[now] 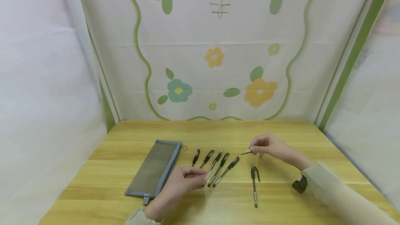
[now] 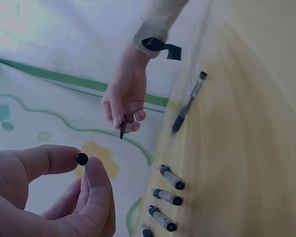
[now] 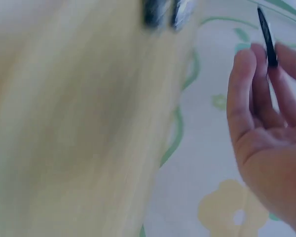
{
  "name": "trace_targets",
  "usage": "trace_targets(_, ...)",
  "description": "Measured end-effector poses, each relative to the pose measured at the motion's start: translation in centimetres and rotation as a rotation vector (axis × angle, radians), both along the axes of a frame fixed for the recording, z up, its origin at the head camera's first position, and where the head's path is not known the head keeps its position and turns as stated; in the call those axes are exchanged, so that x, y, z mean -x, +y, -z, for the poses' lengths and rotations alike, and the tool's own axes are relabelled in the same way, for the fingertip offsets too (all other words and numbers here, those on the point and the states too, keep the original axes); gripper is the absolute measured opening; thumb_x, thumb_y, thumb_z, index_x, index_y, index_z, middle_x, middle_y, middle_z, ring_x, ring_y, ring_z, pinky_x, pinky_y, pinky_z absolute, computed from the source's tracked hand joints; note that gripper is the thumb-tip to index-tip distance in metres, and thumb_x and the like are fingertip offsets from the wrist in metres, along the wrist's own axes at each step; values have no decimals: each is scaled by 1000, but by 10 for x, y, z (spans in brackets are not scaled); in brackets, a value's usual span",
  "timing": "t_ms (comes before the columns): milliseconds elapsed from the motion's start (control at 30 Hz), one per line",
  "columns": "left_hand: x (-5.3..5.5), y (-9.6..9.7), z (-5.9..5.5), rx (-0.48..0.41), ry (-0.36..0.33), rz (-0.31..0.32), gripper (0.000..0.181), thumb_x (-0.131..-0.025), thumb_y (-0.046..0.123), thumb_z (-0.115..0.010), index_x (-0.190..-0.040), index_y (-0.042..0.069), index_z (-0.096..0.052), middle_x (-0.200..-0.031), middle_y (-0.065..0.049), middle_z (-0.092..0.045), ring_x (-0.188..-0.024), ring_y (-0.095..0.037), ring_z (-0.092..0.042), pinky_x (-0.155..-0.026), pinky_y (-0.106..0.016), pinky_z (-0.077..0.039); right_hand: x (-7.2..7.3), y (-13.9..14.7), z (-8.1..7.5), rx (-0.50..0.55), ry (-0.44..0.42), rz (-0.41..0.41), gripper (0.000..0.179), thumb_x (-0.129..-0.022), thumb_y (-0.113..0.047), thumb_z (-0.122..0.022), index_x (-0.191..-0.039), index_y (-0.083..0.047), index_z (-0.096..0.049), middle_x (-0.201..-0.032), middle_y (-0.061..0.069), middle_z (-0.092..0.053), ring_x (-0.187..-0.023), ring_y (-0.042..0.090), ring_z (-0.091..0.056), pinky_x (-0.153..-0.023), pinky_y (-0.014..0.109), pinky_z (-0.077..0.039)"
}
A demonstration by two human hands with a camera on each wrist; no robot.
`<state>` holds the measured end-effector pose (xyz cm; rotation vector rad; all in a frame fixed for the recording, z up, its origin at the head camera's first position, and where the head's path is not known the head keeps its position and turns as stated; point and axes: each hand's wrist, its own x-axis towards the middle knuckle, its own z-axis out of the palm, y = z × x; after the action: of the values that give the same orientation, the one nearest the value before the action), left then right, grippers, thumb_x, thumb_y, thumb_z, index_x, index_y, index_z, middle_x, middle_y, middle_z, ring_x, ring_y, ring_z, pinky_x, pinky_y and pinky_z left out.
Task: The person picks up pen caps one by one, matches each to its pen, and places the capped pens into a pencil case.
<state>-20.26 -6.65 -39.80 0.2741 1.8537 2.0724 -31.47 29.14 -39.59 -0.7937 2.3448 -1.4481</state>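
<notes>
My left hand (image 1: 184, 185) pinches the lower end of a clear-barrelled pen (image 1: 214, 165) between thumb and forefinger. In the left wrist view, the black end of that pen (image 2: 82, 159) points at the camera. Raised over the table to the right, my right hand (image 1: 268, 147) pinches a slim, tapered black pen cap (image 3: 268, 39) in its fingertips. Beside the held pen lie several more black-and-clear pens (image 1: 232, 164) in a slanting row. Another pen (image 1: 254, 186) lies below my right hand, with a thin dark piece (image 1: 257, 174) alongside its upper part.
A grey mesh zip pouch (image 1: 150, 167) with blue-grey edging lies left of the pens, beside my left forearm. The wooden table (image 1: 103, 183) meets a flower-printed cloth (image 1: 193, 44) at the back, and pale cloth walls stand at both sides. A black band (image 1: 300, 184) hangs at my right wrist.
</notes>
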Motion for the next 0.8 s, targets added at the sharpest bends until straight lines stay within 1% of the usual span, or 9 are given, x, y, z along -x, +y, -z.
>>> trace_targets(100,-5,0,6,-32,-26,-2,36,-77,11,-69,-105,-7,-59,-100,-19,-61,-91,-35,-58,-77,-37,-49,-23,-4,-4,41,-34,113,24,-88,-26,-57,-101,-5,-61,-92,23,-58,-84,42,-52,-66,46,-48)
trace_targets(200,-7,3,11,-42,-36,-10,34,-76,10,-70,-104,-6,-61,-99,-20,-61,-90,-33,-59,-77,-38,-49,-45,-8,-8,71,-57,202,28,-89,-29,-56,-101,-4,-60,-91,20,-57,-84,38,-53,-68,42,-49)
trace_targets(300,-8,5,13,-28,-41,-24,30,-75,11,-71,-101,-2,-64,-98,-17,-62,-88,-31,-60,-77,-38,-49,-63,-13,-13,106,-83,268,30,-88,-30,-56,-102,-3,-60,-91,21,-56,-83,35,-53,-69,43,-48)
trace_targets(433,-7,5,12,-23,-56,-41,26,-76,11,-70,-99,1,-66,-101,-16,-62,-87,-27,-60,-76,-36,-49,-83,-22,-17,160,-106,342,31,-87,-31,-58,-101,-3,-60,-90,24,-56,-83,39,-52,-68,44,-48)
trace_targets(567,-6,5,12,-29,-59,-38,26,-76,9,-70,-99,-1,-66,-103,-17,-61,-86,-26,-61,-74,-34,-50,-94,-32,-13,234,-121,409,33,-85,-30,-60,-101,0,-60,-91,26,-56,-83,39,-53,-69,46,-48)
trace_targets(667,-5,4,13,-29,-51,-23,28,-76,9,-70,-101,-3,-64,-104,-18,-60,-86,-26,-60,-74,-34,-50,-97,-41,-8,289,-123,461,37,-85,-30,-61,-104,2,-59,-94,26,-56,-86,38,-54,-73,46,-48)
trace_targets(733,-5,3,15,-23,-32,-2,30,-75,9,-71,-101,-4,-64,-104,-17,-60,-86,-26,-60,-75,-34,-50,-98,-48,-6,326,-128,491,39,-84,-30,-62,-105,2,-58,-96,25,-56,-89,38,-54,-76,47,-47)
trace_targets(800,-6,2,17,-6,-12,36,30,-74,10,-72,-100,-3,-64,-103,-17,-61,-86,-28,-60,-75,-35,-50,-97,-54,-4,351,-136,510,39,-83,-30,-63,-105,2,-58,-96,24,-56,-90,39,-53,-77,48,-46)
